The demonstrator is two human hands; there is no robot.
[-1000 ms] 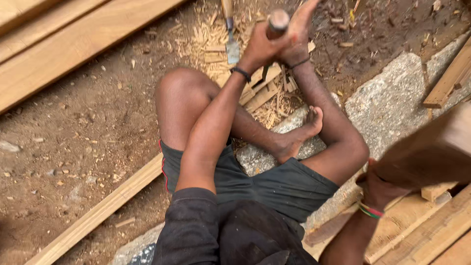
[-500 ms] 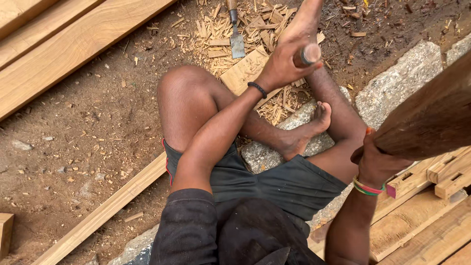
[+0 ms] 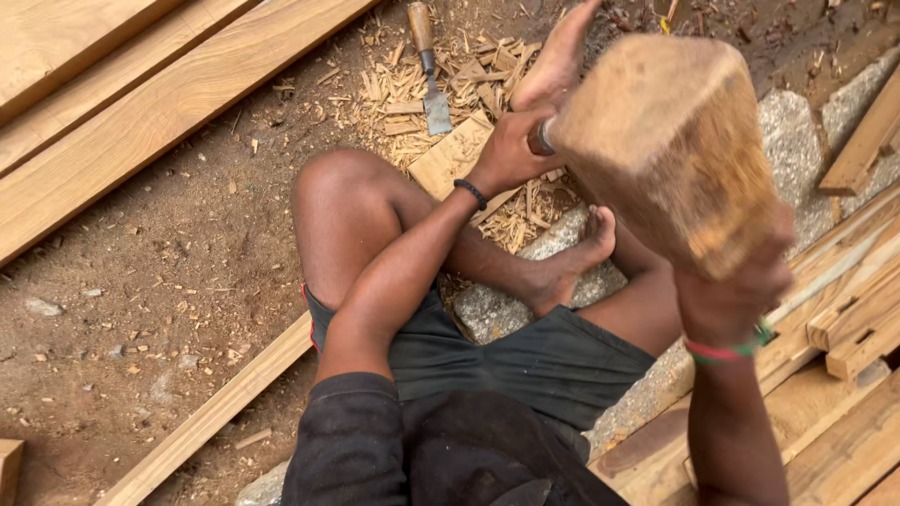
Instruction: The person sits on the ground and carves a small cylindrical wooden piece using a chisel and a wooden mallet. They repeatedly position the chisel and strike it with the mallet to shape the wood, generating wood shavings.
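- My left hand, at upper centre, is wrapped tight around a chisel handle over a small carved wood block.
- My right hand clenches a raised wooden mallet, centre right.
- A spare chisel lies among wood chips, top centre.

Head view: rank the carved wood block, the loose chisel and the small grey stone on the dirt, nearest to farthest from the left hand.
1. Carved wood block: right beside the left hand, on its left in the picture.
2. Loose chisel: above the block, lying in the wood chips.
3. Grey stone: far left on the bare dirt.
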